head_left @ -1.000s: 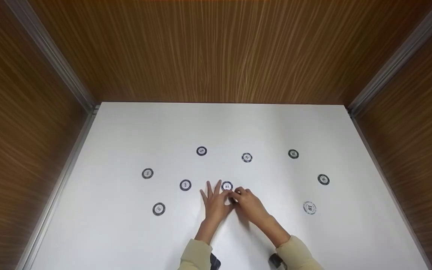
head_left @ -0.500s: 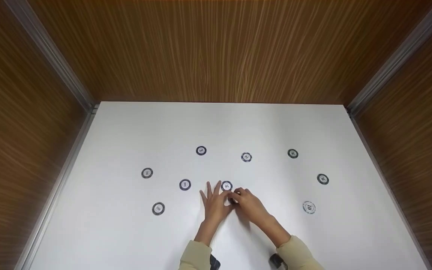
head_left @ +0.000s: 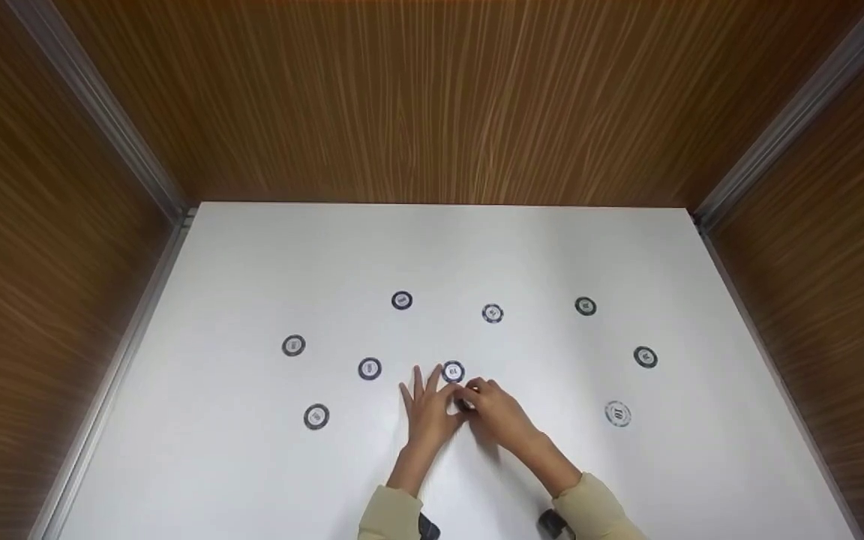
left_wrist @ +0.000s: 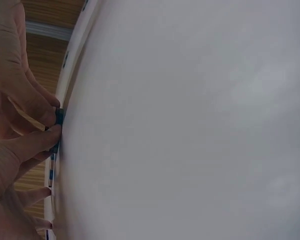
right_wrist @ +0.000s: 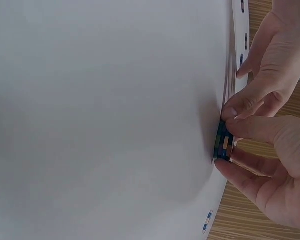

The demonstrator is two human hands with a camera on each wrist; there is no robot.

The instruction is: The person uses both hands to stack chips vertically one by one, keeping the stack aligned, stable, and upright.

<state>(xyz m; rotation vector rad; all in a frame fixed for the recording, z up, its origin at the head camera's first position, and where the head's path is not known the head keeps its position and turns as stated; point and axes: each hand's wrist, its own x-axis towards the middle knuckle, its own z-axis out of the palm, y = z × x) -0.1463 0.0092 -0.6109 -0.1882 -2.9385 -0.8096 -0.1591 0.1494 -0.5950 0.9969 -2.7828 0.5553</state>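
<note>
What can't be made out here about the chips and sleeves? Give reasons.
Held chips: face values; head view, obscured between left hand and right hand.
Their count: right wrist view, blurred edges.
Leftmost chip: print; head view, too small.
Sleeves: upper ends; head view, cut off by bottom edge.

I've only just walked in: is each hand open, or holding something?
Left hand: holding a small stack of chips.
Right hand: holding the same stack of chips.

On my head feed, the left grip (head_left: 430, 416) and right grip (head_left: 503, 414) are covering most of the chip stack (head_left: 464, 404), and I am failing to count its layers. The sleeves (head_left: 391, 515) are running off the bottom edge, while the far chips (head_left: 586, 306) are showing print too small for me to read.
</note>
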